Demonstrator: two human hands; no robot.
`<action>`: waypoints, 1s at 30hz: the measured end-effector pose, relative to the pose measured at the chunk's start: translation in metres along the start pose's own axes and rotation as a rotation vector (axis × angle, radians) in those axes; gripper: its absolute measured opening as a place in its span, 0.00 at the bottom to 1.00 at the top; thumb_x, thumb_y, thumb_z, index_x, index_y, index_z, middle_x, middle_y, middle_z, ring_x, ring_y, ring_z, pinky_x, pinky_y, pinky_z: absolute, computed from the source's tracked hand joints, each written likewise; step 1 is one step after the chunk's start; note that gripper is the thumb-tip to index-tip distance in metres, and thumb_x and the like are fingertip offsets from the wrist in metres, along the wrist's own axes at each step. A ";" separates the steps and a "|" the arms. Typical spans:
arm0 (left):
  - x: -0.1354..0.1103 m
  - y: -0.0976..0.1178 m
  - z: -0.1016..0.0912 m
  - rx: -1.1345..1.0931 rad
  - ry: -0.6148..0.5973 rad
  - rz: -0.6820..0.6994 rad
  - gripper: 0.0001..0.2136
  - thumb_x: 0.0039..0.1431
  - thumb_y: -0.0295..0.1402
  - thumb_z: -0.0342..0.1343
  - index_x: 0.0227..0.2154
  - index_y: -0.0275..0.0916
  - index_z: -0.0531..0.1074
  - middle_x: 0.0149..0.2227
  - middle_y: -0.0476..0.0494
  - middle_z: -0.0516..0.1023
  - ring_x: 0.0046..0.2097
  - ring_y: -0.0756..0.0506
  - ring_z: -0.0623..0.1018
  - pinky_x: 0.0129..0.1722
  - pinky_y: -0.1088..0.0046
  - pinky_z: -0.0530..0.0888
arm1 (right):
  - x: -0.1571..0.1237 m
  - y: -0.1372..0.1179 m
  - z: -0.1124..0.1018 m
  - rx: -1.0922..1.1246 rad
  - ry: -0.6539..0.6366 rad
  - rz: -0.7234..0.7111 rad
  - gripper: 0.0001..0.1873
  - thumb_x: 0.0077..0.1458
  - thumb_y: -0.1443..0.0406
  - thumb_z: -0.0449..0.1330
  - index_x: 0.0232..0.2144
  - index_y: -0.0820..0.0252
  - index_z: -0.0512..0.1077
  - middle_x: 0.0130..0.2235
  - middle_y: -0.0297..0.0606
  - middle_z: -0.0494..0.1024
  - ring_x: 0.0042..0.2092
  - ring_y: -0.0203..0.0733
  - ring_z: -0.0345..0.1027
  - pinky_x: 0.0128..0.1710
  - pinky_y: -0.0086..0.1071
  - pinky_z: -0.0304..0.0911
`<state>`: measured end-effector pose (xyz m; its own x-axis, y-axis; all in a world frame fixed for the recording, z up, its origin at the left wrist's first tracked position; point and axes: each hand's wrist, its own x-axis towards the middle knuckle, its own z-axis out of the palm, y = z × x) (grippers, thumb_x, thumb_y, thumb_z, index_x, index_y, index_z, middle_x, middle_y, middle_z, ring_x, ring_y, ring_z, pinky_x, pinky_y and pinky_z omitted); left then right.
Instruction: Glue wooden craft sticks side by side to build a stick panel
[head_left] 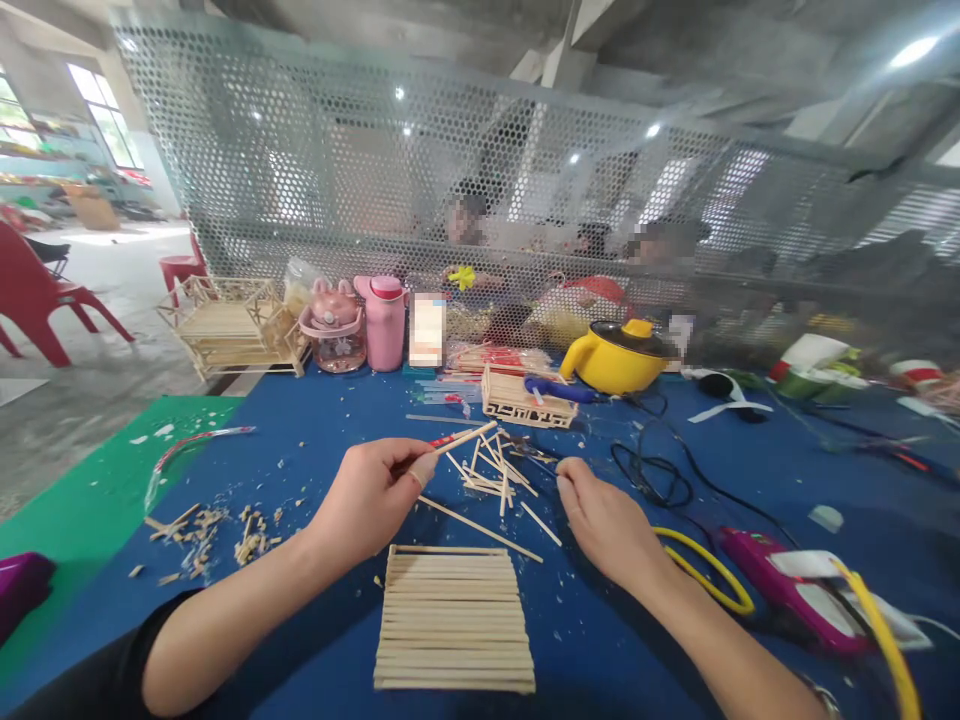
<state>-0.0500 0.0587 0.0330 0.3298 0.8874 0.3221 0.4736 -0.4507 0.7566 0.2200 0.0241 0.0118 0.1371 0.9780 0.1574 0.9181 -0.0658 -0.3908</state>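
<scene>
My left hand is closed in a pinch on thin wooden sticks, one of which has a red part near the fingers. My right hand is closed round the handle of a pair of pliers, whose dark jaws point left toward the sticks; most of the handle is hidden. Between and below the hands lie several short cut sticks in a loose heap. A longer stick slants across the mat. Nearest me is a flat panel of sticks laid side by side.
A small stick-built model and a blue-handled glue gun lie behind the heap. Farther back stand a yellow pot, a pink flask and a larger stick model. Wood scraps lie left; a purple device lies right.
</scene>
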 end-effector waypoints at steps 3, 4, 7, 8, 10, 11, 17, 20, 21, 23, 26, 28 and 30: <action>0.001 0.001 0.000 -0.059 -0.008 0.037 0.12 0.61 0.37 0.49 0.34 0.39 0.77 0.25 0.50 0.77 0.27 0.50 0.72 0.27 0.77 0.67 | 0.000 -0.012 -0.017 0.200 0.093 0.036 0.09 0.56 0.56 0.52 0.31 0.54 0.63 0.27 0.35 0.71 0.30 0.44 0.67 0.30 0.34 0.56; 0.001 0.001 0.000 -0.073 -0.007 0.053 0.12 0.62 0.37 0.49 0.34 0.40 0.78 0.28 0.49 0.78 0.30 0.49 0.74 0.29 0.76 0.69 | -0.001 -0.017 -0.021 0.283 0.104 0.043 0.11 0.55 0.53 0.53 0.30 0.54 0.62 0.28 0.34 0.71 0.30 0.42 0.65 0.29 0.32 0.56; -0.002 0.004 0.001 -0.124 -0.009 0.114 0.12 0.62 0.37 0.49 0.32 0.41 0.78 0.46 0.42 0.77 0.47 0.45 0.75 0.44 0.71 0.70 | -0.003 -0.032 -0.029 0.561 0.054 0.065 0.16 0.55 0.49 0.53 0.31 0.53 0.61 0.21 0.26 0.60 0.22 0.35 0.55 0.20 0.28 0.51; -0.002 0.006 0.002 -0.147 -0.022 0.123 0.12 0.62 0.37 0.50 0.32 0.41 0.78 0.53 0.41 0.72 0.54 0.43 0.71 0.50 0.68 0.68 | -0.003 -0.037 -0.029 0.655 0.016 0.071 0.17 0.55 0.47 0.52 0.31 0.53 0.60 0.19 0.23 0.55 0.20 0.33 0.49 0.18 0.27 0.47; -0.003 0.008 0.003 -0.213 -0.083 0.107 0.12 0.61 0.38 0.51 0.32 0.42 0.79 0.63 0.42 0.61 0.63 0.40 0.60 0.58 0.62 0.61 | -0.002 -0.047 -0.028 0.834 -0.067 0.078 0.19 0.54 0.46 0.53 0.29 0.53 0.58 0.19 0.21 0.49 0.18 0.31 0.41 0.16 0.25 0.41; -0.002 0.009 0.004 -0.254 -0.130 0.092 0.11 0.61 0.39 0.52 0.32 0.42 0.79 0.64 0.43 0.59 0.64 0.40 0.58 0.60 0.60 0.59 | -0.002 -0.052 -0.026 0.916 -0.107 0.078 0.20 0.54 0.46 0.54 0.28 0.53 0.57 0.19 0.20 0.48 0.19 0.30 0.39 0.16 0.24 0.40; 0.005 0.012 0.008 -0.377 -0.214 0.084 0.12 0.61 0.37 0.52 0.31 0.40 0.79 0.44 0.42 0.77 0.52 0.42 0.71 0.54 0.62 0.65 | 0.001 -0.073 -0.009 1.282 -0.282 0.038 0.17 0.51 0.53 0.58 0.24 0.54 0.55 0.20 0.23 0.57 0.19 0.29 0.48 0.19 0.24 0.51; 0.004 0.013 0.009 -0.376 -0.197 0.077 0.12 0.62 0.36 0.50 0.33 0.41 0.79 0.39 0.44 0.77 0.43 0.44 0.73 0.49 0.62 0.68 | 0.000 -0.079 -0.005 1.368 -0.435 -0.032 0.16 0.35 0.63 0.59 0.32 0.53 0.64 0.35 0.35 0.73 0.35 0.39 0.68 0.36 0.33 0.64; 0.002 0.015 0.010 -0.384 -0.209 0.083 0.12 0.62 0.36 0.51 0.32 0.41 0.79 0.37 0.44 0.77 0.42 0.44 0.73 0.49 0.63 0.68 | 0.000 -0.082 -0.004 1.387 -0.533 -0.077 0.24 0.30 0.66 0.58 0.36 0.53 0.66 0.41 0.38 0.75 0.42 0.43 0.69 0.41 0.37 0.64; -0.003 0.018 0.012 -0.405 -0.236 0.088 0.12 0.62 0.35 0.52 0.30 0.40 0.79 0.34 0.45 0.77 0.41 0.44 0.73 0.48 0.65 0.69 | 0.000 -0.086 -0.005 1.413 -0.738 -0.186 0.37 0.24 0.68 0.55 0.46 0.53 0.65 0.48 0.39 0.74 0.50 0.47 0.66 0.49 0.41 0.61; -0.010 0.024 0.013 -0.453 -0.271 0.059 0.12 0.61 0.35 0.52 0.29 0.39 0.79 0.34 0.45 0.77 0.41 0.44 0.73 0.47 0.66 0.69 | 0.001 -0.090 -0.008 1.443 -0.844 -0.284 0.45 0.23 0.70 0.53 0.52 0.55 0.62 0.55 0.39 0.70 0.57 0.47 0.61 0.57 0.43 0.54; -0.012 0.029 0.011 -0.493 -0.283 0.049 0.12 0.61 0.36 0.52 0.28 0.39 0.79 0.35 0.44 0.77 0.42 0.44 0.73 0.47 0.67 0.69 | 0.003 -0.088 -0.013 1.448 -0.780 -0.290 0.46 0.25 0.69 0.52 0.55 0.56 0.60 0.58 0.40 0.68 0.59 0.47 0.60 0.58 0.44 0.53; -0.012 0.032 0.007 -0.533 -0.228 0.044 0.11 0.60 0.36 0.53 0.27 0.39 0.78 0.38 0.44 0.77 0.45 0.44 0.72 0.48 0.68 0.68 | 0.005 -0.081 -0.021 1.416 -0.664 -0.304 0.46 0.28 0.67 0.52 0.57 0.56 0.57 0.59 0.41 0.66 0.60 0.49 0.59 0.58 0.46 0.55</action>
<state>-0.0331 0.0329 0.0491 0.5354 0.7990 0.2738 -0.0015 -0.3232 0.9463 0.1544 0.0303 0.0627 -0.5060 0.8534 0.1253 -0.2439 -0.0022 -0.9698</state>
